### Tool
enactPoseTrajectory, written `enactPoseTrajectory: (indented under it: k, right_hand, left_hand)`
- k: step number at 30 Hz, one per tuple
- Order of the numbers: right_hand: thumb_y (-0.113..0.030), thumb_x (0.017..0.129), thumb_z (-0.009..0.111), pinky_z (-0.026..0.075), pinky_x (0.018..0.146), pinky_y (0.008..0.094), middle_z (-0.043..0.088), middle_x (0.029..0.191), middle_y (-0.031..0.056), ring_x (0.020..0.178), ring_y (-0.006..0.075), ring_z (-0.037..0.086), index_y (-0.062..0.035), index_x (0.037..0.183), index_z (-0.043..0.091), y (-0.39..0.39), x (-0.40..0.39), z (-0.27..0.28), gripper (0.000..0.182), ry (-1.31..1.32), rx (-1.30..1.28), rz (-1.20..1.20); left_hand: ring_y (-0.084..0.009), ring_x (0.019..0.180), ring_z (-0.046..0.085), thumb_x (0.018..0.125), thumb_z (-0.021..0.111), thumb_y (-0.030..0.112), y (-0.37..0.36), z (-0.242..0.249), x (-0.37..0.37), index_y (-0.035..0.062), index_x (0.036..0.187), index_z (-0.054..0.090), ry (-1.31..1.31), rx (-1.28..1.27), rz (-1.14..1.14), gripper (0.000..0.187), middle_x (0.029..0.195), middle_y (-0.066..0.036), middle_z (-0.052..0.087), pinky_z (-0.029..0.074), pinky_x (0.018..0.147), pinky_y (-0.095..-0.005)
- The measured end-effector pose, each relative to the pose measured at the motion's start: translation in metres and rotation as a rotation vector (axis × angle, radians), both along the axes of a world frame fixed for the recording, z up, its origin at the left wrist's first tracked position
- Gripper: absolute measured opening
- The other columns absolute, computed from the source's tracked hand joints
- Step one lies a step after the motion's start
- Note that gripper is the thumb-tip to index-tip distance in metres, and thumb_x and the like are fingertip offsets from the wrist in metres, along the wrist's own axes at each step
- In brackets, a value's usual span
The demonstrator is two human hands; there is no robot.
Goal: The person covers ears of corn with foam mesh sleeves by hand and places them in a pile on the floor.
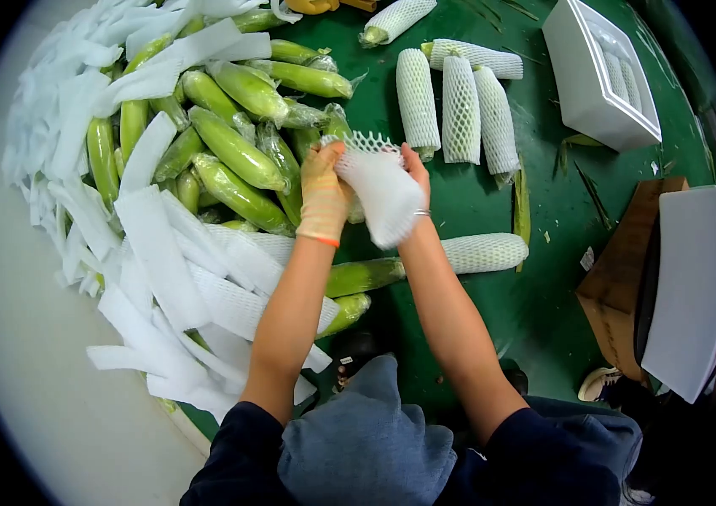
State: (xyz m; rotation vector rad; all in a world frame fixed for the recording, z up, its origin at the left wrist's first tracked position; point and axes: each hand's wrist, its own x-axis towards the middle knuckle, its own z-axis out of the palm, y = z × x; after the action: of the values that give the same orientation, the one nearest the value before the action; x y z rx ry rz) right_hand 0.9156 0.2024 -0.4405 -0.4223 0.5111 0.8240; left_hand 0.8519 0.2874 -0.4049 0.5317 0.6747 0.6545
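Gripping white foam net point(385, 201): gloved left hand point(325, 187) and bare right hand point(416, 179), beside film-wrapped corn point(238, 150) pile.

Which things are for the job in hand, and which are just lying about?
Seem for the job:
held net
loose nets
bagged corn
netted corn
white box

Probably just lying about:
husk strip
white scrap

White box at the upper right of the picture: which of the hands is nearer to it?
Right. The bare right hand, on the white netting's right edge, is below and left of the white box; the gloved left hand is farther left.
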Motion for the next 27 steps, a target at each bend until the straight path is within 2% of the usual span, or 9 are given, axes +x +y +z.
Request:
enactPoseTrajectory:
  k: [4, 9, 11, 14, 16, 18, 21, 23, 27]
  right_hand:
    - [-0.019, 0.080, 0.067, 0.039, 0.052, 0.0263, 0.044, 0.061, -0.0028, 0.056, 0.0088, 0.044, -0.0071, 0.065, 0.046, -0.003, -0.020, -0.031, 0.029, -0.637, -0.625, 0.148]
    - [-0.030, 0.084, 0.063, 0.040, 0.051, 0.0287, 0.059, 0.065, 0.0091, 0.055, 0.0109, 0.048, 0.0040, 0.093, 0.061, -0.024, -0.052, -0.059, 0.035, -0.984, -0.762, 0.306]
    - [-0.027, 0.084, 0.061, 0.039, 0.047, 0.0301, 0.056, 0.056, 0.0085, 0.048, 0.0094, 0.046, 0.0031, 0.098, 0.061, -0.041, -0.061, -0.041, 0.033, -1.008, -0.806, 0.314]
    - [-0.021, 0.081, 0.059, 0.039, 0.047, 0.0355, 0.053, 0.053, 0.0178, 0.045, 0.0216, 0.053, 0.0037, 0.082, 0.063, -0.072, -0.054, 0.078, 0.025, -1.204, -0.993, 0.470]
    - [-0.022, 0.079, 0.060, 0.040, 0.048, 0.0392, 0.051, 0.055, 0.0225, 0.047, 0.0308, 0.053, 0.0047, 0.070, 0.060, -0.078, -0.043, 0.101, 0.028, -1.348, -0.882, 0.778]
    - [-0.021, 0.079, 0.059, 0.041, 0.050, 0.0404, 0.052, 0.058, 0.0235, 0.051, 0.0336, 0.055, 0.0042, 0.068, 0.058, -0.058, -0.030, 0.093, 0.028, -1.345, -0.915, 0.680]
    - [-0.017, 0.081, 0.059, 0.044, 0.053, 0.0397, 0.056, 0.062, 0.0221, 0.058, 0.0367, 0.058, 0.0024, 0.075, 0.062, -0.054, 0.004, 0.089, 0.021, -1.433, -1.054, 0.420]
    - [-0.020, 0.081, 0.060, 0.047, 0.056, 0.0383, 0.060, 0.066, 0.0196, 0.061, 0.0362, 0.060, 0.0001, 0.078, 0.064, -0.076, 0.016, 0.068, 0.021, -1.466, -1.192, 0.462]
    - [-0.026, 0.081, 0.061, 0.049, 0.060, 0.0352, 0.064, 0.072, 0.0161, 0.067, 0.0311, 0.064, -0.0073, 0.092, 0.068, -0.135, 0.052, 0.015, 0.023, -1.289, -1.342, 0.469]
  left_hand:
    - [-0.0366, 0.077, 0.059, 0.081, 0.062, 0.020, 0.013, -0.022, -0.008, -0.0004, 0.099, 0.046, 1.039, 1.169, -0.035, 0.031, 0.086, -0.019, 0.059, 0.046, 0.071, -0.0422]
    - [-0.0418, 0.084, 0.060, 0.083, 0.058, 0.034, -0.027, 0.000, -0.025, 0.0016, 0.101, 0.051, 1.317, 1.163, -0.271, 0.038, 0.091, -0.024, 0.062, 0.047, 0.074, -0.0449]
    - [-0.0388, 0.078, 0.061, 0.083, 0.059, 0.034, -0.021, -0.005, -0.034, 0.0015, 0.096, 0.056, 1.118, 1.052, -0.676, 0.035, 0.085, -0.022, 0.063, 0.049, 0.069, -0.0423]
    - [-0.0202, 0.074, 0.060, 0.090, 0.050, 0.029, -0.051, 0.047, -0.046, 0.0026, 0.094, 0.058, 0.903, 0.139, -0.672, 0.028, 0.083, -0.012, 0.063, 0.049, 0.064, -0.0333]
    - [-0.0162, 0.078, 0.059, 0.091, 0.050, 0.021, -0.054, 0.008, -0.074, 0.0050, 0.101, 0.058, 0.091, -0.488, -0.508, 0.021, 0.090, -0.006, 0.062, 0.049, 0.064, -0.0286]
    - [-0.0161, 0.078, 0.059, 0.090, 0.050, 0.015, -0.050, 0.042, -0.066, 0.0058, 0.107, 0.054, 0.098, -0.106, -0.445, 0.020, 0.094, -0.005, 0.060, 0.049, 0.067, -0.0259]
    - [-0.0195, 0.083, 0.061, 0.089, 0.055, 0.020, -0.045, 0.010, -0.048, -0.0004, 0.112, 0.051, -0.087, -0.215, -0.408, 0.031, 0.100, -0.011, 0.061, 0.051, 0.074, -0.0306]
    - [-0.0118, 0.074, 0.056, 0.086, 0.059, 0.022, -0.057, -0.034, -0.038, 0.0008, 0.094, 0.059, 0.245, -0.070, -0.286, 0.023, 0.085, -0.006, 0.062, 0.045, 0.069, -0.0258]
    - [-0.0162, 0.080, 0.056, 0.078, 0.068, 0.019, -0.117, -0.050, -0.006, -0.0023, 0.103, 0.054, 0.596, 0.270, -0.404, 0.036, 0.094, -0.008, 0.061, 0.046, 0.071, -0.0298]
